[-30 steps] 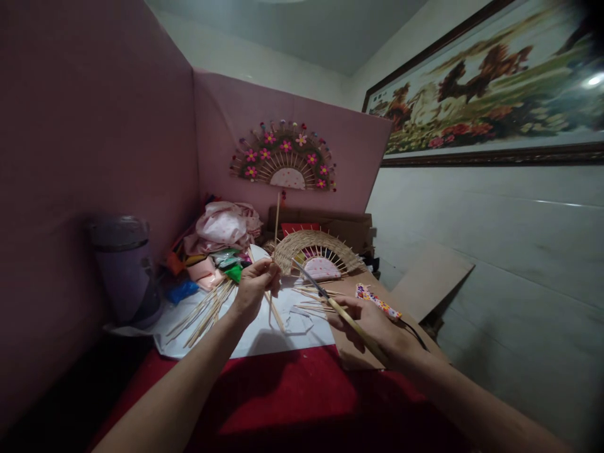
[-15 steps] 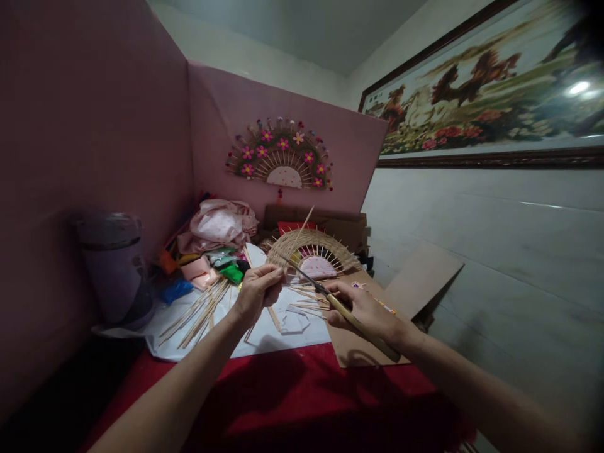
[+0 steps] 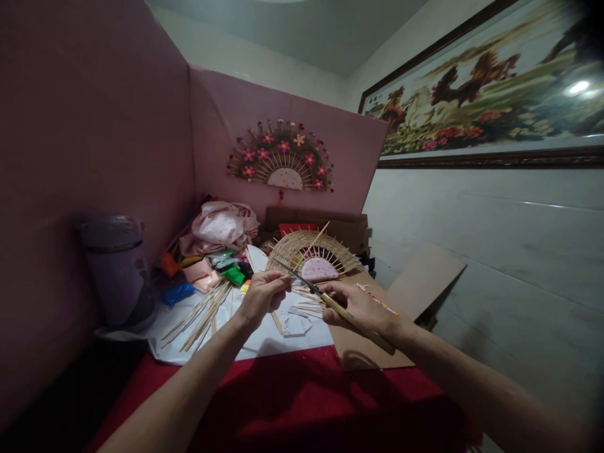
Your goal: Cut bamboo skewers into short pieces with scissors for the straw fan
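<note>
My left hand point(image 3: 265, 297) pinches a thin wooden stick point(image 3: 317, 239) whose upper part slants up to the right. In my right hand point(image 3: 355, 303) is a pair of scissors point(image 3: 352, 321) with long light-coloured handles; its dark blades point up and left, close to my left fingertips. Behind both hands stands a woven fan point(image 3: 306, 242) of sticks and straw-coloured cord, with a pale spotted half-disc at its base. Several loose sticks point(image 3: 201, 318) lie on a white sheet point(image 3: 255, 346) to the left.
A lidded tumbler point(image 3: 117, 270) stands at the left. Coloured packets point(image 3: 233, 275) and bunched pink cloth point(image 3: 224, 225) lie behind the sheet. Brown cardboard point(image 3: 358, 352) is under my right hand. A flowered fan point(image 3: 283, 157) hangs on the pink panel; red cloth point(image 3: 292, 402) covers the front.
The stick in my left hand now leans further to the right. My left hand has shifted slightly right, and the scissor handles have moved slightly up and left.
</note>
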A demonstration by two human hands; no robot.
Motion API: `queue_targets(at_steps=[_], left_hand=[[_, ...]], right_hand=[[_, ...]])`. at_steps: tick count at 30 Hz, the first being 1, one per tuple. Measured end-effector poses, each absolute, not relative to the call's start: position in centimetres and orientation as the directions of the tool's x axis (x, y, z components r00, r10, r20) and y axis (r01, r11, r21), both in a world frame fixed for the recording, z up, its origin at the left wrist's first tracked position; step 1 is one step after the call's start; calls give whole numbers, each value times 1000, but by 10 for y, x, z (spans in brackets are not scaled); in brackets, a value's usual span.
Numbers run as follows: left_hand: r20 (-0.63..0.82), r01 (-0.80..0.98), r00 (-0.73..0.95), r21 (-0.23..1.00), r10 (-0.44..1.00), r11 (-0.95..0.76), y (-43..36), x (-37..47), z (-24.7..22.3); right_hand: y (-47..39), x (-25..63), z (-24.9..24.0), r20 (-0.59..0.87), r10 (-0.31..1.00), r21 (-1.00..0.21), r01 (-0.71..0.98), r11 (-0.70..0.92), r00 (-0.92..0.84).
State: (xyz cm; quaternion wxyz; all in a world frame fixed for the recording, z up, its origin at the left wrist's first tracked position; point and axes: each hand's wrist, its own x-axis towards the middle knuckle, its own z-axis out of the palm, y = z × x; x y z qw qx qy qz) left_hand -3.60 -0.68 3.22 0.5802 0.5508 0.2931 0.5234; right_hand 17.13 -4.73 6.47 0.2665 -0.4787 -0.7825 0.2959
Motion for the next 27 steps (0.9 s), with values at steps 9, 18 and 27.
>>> queue_targets(at_steps=[9,18,27], left_hand=[[208,-253,282,958,937,-136,-6,-38,33],[191,-232,271,964,943,-128,-7,-38,36],[187,-232,251,964,950,-129,-7,-39,37]], right_hand=[[-44,165,67,91,906,-779,537,323,-413],[-35,163,63,142,884,-775,505,379,-446],[-31,160,60,140,879,-762,518,389,-455]])
